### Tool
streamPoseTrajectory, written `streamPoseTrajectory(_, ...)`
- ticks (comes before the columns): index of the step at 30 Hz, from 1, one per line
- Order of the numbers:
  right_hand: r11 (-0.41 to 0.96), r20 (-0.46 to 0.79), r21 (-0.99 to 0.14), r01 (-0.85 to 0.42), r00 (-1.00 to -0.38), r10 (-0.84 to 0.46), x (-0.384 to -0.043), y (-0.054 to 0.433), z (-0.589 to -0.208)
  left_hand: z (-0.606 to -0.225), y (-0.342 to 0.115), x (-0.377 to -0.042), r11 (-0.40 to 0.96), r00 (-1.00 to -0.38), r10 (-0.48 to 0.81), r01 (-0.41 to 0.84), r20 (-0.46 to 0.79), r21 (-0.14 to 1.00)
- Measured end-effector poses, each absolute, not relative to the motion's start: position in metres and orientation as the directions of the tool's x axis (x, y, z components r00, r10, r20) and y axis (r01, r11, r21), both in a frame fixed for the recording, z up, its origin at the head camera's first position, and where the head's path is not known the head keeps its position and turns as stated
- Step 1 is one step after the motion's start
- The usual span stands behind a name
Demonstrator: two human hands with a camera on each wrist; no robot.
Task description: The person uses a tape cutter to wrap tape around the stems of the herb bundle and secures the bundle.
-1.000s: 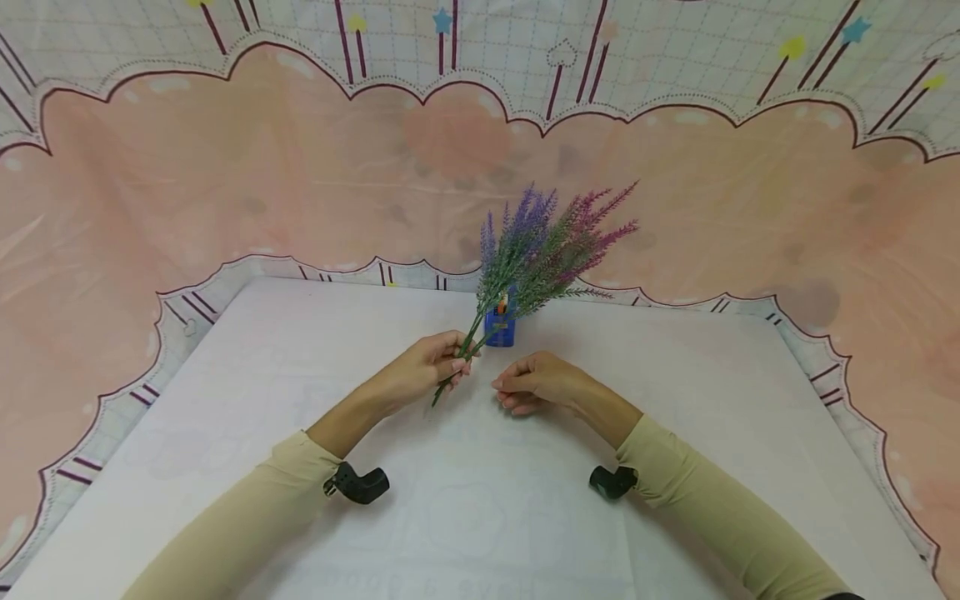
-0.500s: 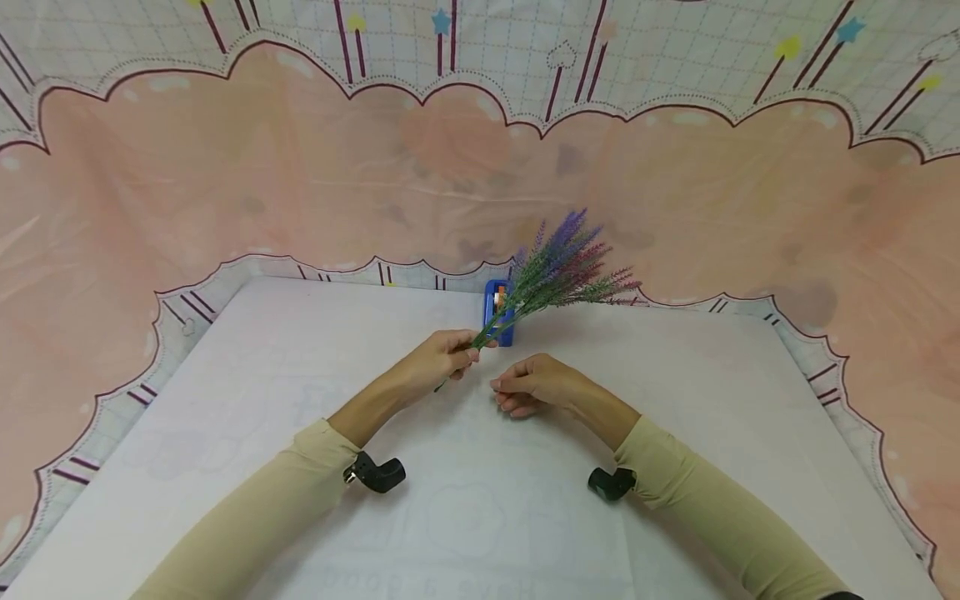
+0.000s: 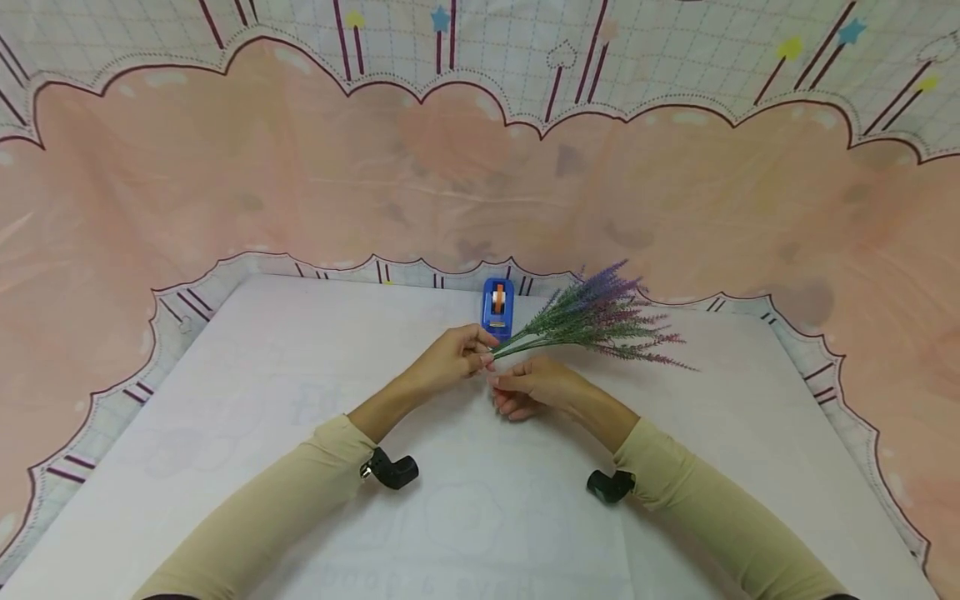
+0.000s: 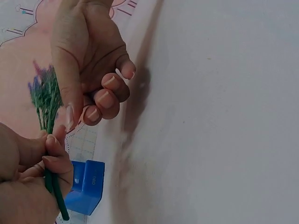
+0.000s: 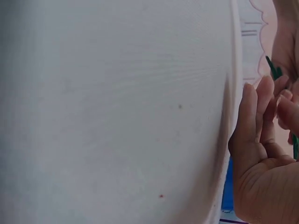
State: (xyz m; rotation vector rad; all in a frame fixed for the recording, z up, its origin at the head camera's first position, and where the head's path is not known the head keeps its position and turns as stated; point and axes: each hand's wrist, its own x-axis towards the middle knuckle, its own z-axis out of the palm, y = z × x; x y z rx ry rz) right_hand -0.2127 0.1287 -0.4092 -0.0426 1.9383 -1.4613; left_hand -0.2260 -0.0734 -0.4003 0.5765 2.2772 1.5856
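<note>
My left hand (image 3: 452,357) pinches the green stems of a bunch of lavender (image 3: 592,317), with purple and pink heads that look artificial. The bunch leans right, its heads above and beyond my right hand (image 3: 542,385). In the left wrist view the stem ends (image 4: 60,203) poke out below the left fingers. My right hand hangs just beside the left, thumb and index tips close together, other fingers bent; whether something thin lies between them I cannot tell. Behind the left hand stands a blue tape dispenser (image 3: 498,307) with an orange hub.
The table (image 3: 300,500) wears a white cover. A peach and white patterned cloth (image 3: 360,183) hangs behind it and shows along its sides. Black wrist cameras sit at both cuffs, the left camera (image 3: 393,469) and the right camera (image 3: 609,486).
The left hand has moved right, closer to the right hand, and tipped the lavender from near upright to leaning far right. The tape dispenser has come into full view. The right hand has hardly moved.
</note>
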Motion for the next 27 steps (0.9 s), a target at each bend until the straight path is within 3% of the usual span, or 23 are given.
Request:
streamPoseTrajectory(7,0.377,-0.501,-0.854,0.359,-0.765,-0.405,-0.208,0.128,-0.41,-0.402,-0.074,-0.226,0.316,-0.877,0.475,0.102,-0.065,0.943)
streamPoseTrajectory(18,0.383,-0.428,-0.881,0.279,-0.815,-0.39,-0.2,0.122,-0.41,-0.413,-0.071,-0.232,0.316,-0.833,0.543,0.088,-0.104,0.945)
streamPoseTrajectory(27,0.358,-0.287,-0.923,0.14,-0.869,-0.403,-0.2,0.127,-0.401,-0.412,-0.069,-0.235,0.247,-0.84,0.537,0.062,-0.084,0.967)
